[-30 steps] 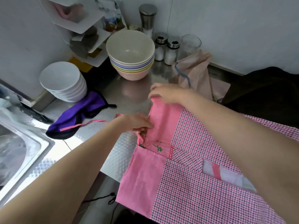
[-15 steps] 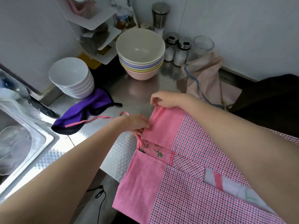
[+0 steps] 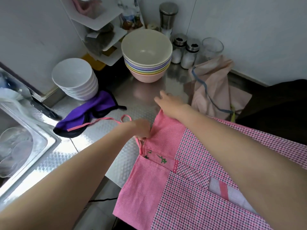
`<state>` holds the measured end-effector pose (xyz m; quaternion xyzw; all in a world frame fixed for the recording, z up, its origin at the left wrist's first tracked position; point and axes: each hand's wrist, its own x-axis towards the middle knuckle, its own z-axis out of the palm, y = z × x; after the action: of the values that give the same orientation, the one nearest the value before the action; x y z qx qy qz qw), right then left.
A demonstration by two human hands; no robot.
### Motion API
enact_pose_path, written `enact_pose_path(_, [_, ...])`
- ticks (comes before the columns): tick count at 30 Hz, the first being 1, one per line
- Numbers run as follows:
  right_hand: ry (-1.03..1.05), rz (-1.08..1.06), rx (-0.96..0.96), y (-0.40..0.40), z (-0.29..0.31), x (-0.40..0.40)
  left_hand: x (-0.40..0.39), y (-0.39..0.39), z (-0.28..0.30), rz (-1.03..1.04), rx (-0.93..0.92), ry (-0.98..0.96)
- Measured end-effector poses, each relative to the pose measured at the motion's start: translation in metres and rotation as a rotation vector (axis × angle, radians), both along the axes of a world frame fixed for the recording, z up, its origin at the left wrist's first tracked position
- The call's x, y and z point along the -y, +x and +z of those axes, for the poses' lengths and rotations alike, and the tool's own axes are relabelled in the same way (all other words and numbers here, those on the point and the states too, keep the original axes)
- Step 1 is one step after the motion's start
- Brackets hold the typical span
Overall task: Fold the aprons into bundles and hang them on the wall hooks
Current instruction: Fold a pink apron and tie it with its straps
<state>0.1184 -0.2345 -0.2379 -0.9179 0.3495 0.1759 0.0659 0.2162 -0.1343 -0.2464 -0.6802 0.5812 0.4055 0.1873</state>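
A pink apron, part plain and part checked, lies spread over the steel counter's front edge and hangs off it. My left hand pinches the apron's left edge where its pink strap starts; the strap loops left across the counter. My right hand hovers with straight fingers just past the apron's far corner, holding nothing. A purple apron lies crumpled at the left. A beige apron with a blue strap sits bunched at the back right.
A stack of white bowls and a stack of pastel bowls stand at the back. Shakers, a glass and a white corner shelf line the wall. A sink is at the left. Dark cloth lies right.
My right hand has let go of the apron's far corner and straightened its fingers, reaching forward. My left hand keeps its pinch on the left edge. The view has shifted slightly.
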Motion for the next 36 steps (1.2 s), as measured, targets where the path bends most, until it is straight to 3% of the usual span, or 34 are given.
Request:
enact_pose_path(5, [-0.139,-0.156,0.048,-0.002,-0.012,-0.011,0.0,0.002,-0.001,-0.108,0.079,0.014])
enact_pose_path(9, [0.01,-0.312,0.111,-0.003,-0.009,-0.005,0.0,0.005,0.006,-0.135,0.125,-0.041])
enact_pose_path(11, [0.107,-0.323,0.183,-0.005,0.001,0.0,0.001,0.006,0.011,-0.042,0.089,-0.138])
enact_pose_path(15, [0.109,-0.316,0.344,-0.039,0.039,0.005,0.007,-0.001,0.024,0.243,-0.001,-0.54])
enact_pose_path(18, [0.114,-0.372,0.358,-0.08,0.062,0.004,0.018,-0.029,0.038,0.038,-0.073,-0.692])
enact_pose_path(21, [0.097,-0.447,0.282,-0.124,0.081,0.004,0.037,-0.068,0.045,-0.213,-0.082,-0.701])
enact_pose_path(24, [0.098,-0.469,0.078,-0.181,0.095,0.009,0.059,-0.094,0.034,-0.411,-0.048,-0.638])
enact_pose_path(29, [0.297,-0.545,-0.185,-0.25,0.103,0.007,0.087,-0.096,0.028,-0.682,-0.007,-0.592])
enact_pose_path(33, [0.282,-0.509,-0.099,-0.253,0.101,0.002,0.093,-0.094,0.038,-0.752,0.072,-0.632])
enact_pose_path(36, [0.3,-0.5,-0.2,-0.251,0.109,-0.003,0.087,-0.085,0.055,-0.74,0.218,-0.599])
